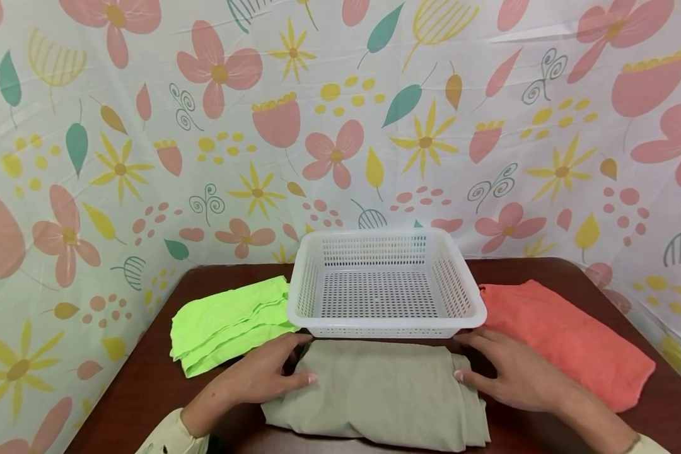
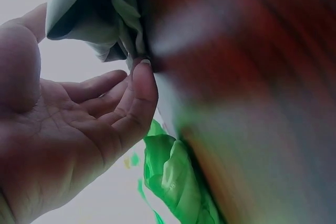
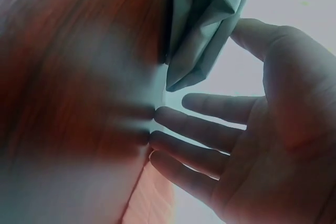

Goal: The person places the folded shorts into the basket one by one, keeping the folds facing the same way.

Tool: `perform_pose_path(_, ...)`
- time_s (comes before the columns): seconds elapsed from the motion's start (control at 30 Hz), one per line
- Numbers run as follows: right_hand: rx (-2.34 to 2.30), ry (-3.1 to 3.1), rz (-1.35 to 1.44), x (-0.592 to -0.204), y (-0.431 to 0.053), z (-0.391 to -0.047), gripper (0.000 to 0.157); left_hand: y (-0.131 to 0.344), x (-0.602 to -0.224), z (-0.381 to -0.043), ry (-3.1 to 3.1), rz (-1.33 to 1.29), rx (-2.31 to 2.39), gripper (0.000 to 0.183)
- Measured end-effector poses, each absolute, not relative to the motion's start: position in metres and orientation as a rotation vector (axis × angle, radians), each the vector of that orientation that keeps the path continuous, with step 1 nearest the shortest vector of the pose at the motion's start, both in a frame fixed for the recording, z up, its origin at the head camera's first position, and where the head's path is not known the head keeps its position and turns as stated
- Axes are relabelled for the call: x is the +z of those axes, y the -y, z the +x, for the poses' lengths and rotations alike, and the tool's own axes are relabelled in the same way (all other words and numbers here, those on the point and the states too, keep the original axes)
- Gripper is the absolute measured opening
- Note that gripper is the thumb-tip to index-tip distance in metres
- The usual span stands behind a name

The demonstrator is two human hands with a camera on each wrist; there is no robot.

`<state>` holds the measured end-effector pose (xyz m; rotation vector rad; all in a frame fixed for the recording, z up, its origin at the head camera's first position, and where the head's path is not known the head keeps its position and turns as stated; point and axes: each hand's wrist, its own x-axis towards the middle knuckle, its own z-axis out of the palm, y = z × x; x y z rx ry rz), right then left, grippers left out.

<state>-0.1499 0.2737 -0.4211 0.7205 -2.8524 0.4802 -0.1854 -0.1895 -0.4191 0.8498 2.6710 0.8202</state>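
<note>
A folded grey-beige cloth lies on the table in front of a white perforated plastic basket. At its left edge is my left hand, thumb on the cloth and fingers reaching toward its far corner. In the left wrist view the palm shows, fingers slightly bent, the little finger's tip by the tabletop. My right hand stands at the cloth's right edge, its thumb against the fabric. The right wrist view shows fingers nearly straight and spread, tips at the table, beside the folded cloth layers.
A folded lime-green cloth lies left of the basket, and a folded coral-red cloth lies on the right. All rest on a dark reddish-brown table. A floral-patterned curtain hangs behind and beside it.
</note>
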Motion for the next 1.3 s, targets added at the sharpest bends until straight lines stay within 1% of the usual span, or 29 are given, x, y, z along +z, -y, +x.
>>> perform_pose_path(0.5,0.528,2.899,0.736,-0.422,-0.266,-0.149,0.066,0.182,-0.420,-0.186,-2.653,0.907,0.875,0.079)
perform_pose_path(0.7,0.545,2.929,0.762,-0.422,-0.264,-0.151,0.073,0.180,-0.421,-0.188,-2.623,0.926,0.903,0.085)
perform_pose_path(0.83,0.550,2.921,0.787,-0.422,-0.262,-0.151,0.074,0.178,-0.421,-0.189,-2.587,0.908,0.915,0.087)
perform_pose_path(1.1,0.575,2.907,0.794,-0.424,-0.260,-0.152,0.079,0.177,-0.420,-0.191,-2.560,0.860,0.883,0.069)
perform_pose_path(1.3,0.687,2.959,0.781,-0.424,-0.257,-0.154,0.083,0.175,-0.418,-0.192,-2.544,0.814,0.883,0.060)
